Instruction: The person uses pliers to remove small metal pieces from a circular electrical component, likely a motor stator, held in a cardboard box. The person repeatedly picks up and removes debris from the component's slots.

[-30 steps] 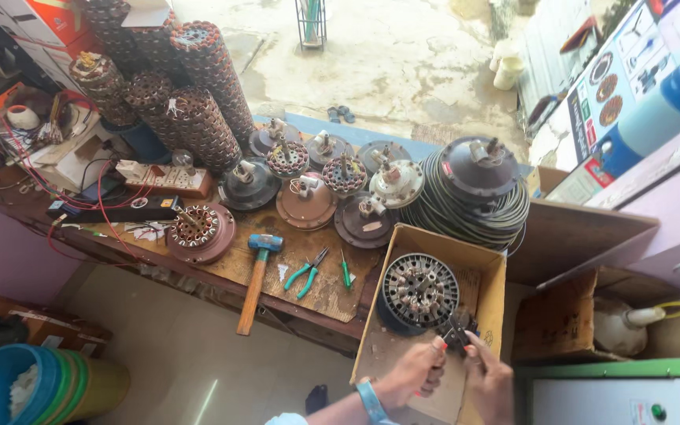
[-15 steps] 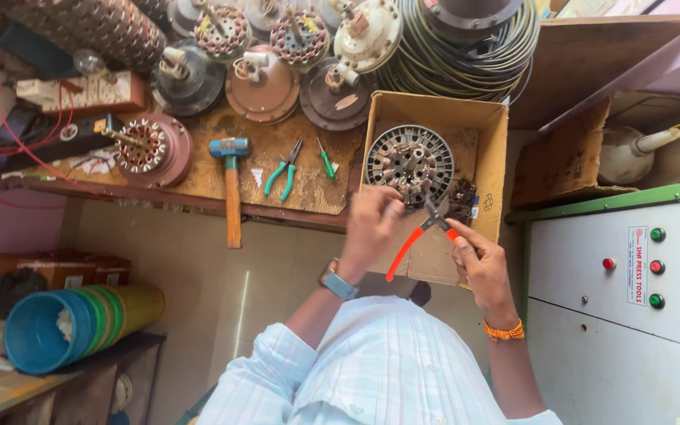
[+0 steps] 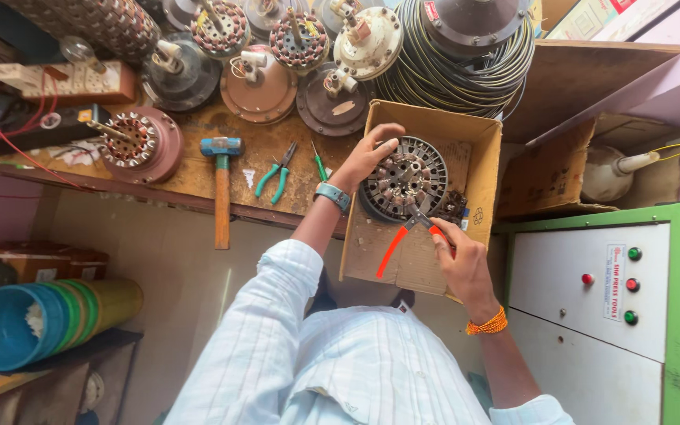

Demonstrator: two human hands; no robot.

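We've got the round motor stator point(image 3: 403, 179) in the cardboard box point(image 3: 482, 157), at 1 o'clock from our chest. Left hand point(image 3: 367, 153) grips its rim at approx. 10 o'clock. Right hand point(image 3: 462, 264) clenched round red-handled pliers point(image 3: 407, 236), tips on stator's lower edge. Hammer point(image 3: 221, 185) & green pliers point(image 3: 277, 173) lie on bench at 9 o'clock from box.

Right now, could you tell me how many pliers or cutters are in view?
2. Red-handled cutters are in the right hand over the cardboard box; green-handled pliers lie on the bench beside the hammer. Others may be hidden among the clutter.
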